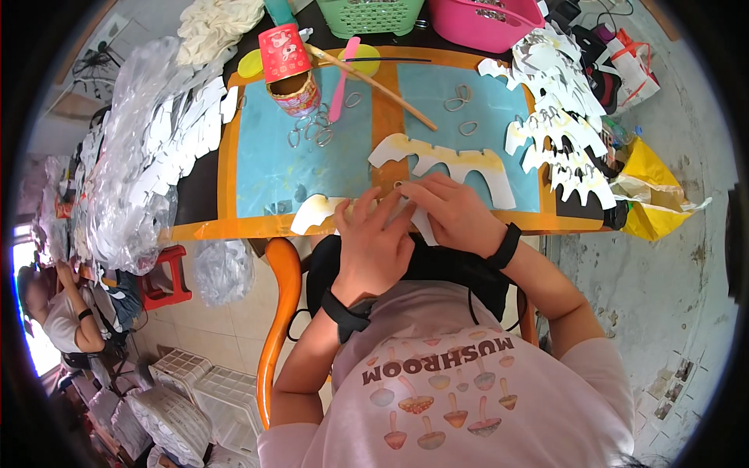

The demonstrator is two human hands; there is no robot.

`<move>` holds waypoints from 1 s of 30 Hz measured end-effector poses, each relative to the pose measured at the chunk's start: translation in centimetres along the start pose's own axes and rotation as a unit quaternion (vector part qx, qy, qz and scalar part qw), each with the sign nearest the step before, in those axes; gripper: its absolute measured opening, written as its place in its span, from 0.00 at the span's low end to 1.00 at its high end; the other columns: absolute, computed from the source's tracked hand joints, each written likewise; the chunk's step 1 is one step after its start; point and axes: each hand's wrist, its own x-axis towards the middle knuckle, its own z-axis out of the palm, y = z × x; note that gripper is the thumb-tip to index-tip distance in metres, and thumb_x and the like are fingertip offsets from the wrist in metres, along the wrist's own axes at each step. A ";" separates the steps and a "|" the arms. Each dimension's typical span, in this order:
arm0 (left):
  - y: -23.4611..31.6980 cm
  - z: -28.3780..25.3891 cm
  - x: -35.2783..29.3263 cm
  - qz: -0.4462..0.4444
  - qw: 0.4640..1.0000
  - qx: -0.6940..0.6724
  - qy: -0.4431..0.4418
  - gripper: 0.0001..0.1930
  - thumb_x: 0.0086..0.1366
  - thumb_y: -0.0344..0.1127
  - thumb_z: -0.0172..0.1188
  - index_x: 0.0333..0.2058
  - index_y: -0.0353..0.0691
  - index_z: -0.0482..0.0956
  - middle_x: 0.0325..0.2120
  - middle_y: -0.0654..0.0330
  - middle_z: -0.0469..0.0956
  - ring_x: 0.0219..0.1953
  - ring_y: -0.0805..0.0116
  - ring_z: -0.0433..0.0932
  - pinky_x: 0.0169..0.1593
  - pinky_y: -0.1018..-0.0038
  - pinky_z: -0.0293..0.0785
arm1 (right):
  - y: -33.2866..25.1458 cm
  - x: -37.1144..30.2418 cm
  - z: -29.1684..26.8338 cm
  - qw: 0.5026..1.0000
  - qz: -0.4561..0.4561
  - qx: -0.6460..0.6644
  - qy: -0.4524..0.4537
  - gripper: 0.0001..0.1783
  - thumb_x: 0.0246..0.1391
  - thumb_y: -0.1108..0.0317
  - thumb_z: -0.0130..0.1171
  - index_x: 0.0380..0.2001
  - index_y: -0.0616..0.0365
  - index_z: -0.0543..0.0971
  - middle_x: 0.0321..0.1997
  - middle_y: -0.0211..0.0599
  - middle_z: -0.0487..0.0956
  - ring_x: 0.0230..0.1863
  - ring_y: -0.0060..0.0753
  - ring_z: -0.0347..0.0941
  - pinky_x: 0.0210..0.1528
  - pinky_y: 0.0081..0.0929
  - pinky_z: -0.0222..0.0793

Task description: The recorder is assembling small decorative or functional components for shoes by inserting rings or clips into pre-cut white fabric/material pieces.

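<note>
My left hand (373,243) lies with its fingers spread over a white cut-out piece (314,210) at the table's near edge, which has a yellowish smear along its top. Close beside it, my right hand (452,212) has its fingers drawn together at a small metal ring (399,185) on that edge. How the thumb meets the ring is hidden. Just beyond both hands is another white cut-out piece (445,158) with scalloped arches and a yellowed upper edge. Loose metal rings (321,134) lie farther off on the blue mat (335,168), several in a cluster.
A red cup (284,53) sits tilted on a patterned tin (298,97), beside a pink spatula (343,82) and a wooden stick (390,93). Green (370,19) and pink (488,30) baskets stand behind. White pieces (558,117) pile at right; plastic-covered stacks (148,156) line the left. A co-worker sits far left.
</note>
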 end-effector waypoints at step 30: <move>1.6 2.4 3.3 -0.205 0.972 -0.007 0.117 0.05 0.54 0.25 0.65 0.31 0.34 0.81 0.52 0.48 0.67 0.56 0.45 0.63 0.54 0.56 0.60 | 0.2 -0.9 0.1 0.998 0.019 0.055 0.028 0.27 0.44 0.85 0.54 0.52 0.64 0.74 0.46 0.50 0.78 0.48 0.54 0.75 0.50 0.42 0.74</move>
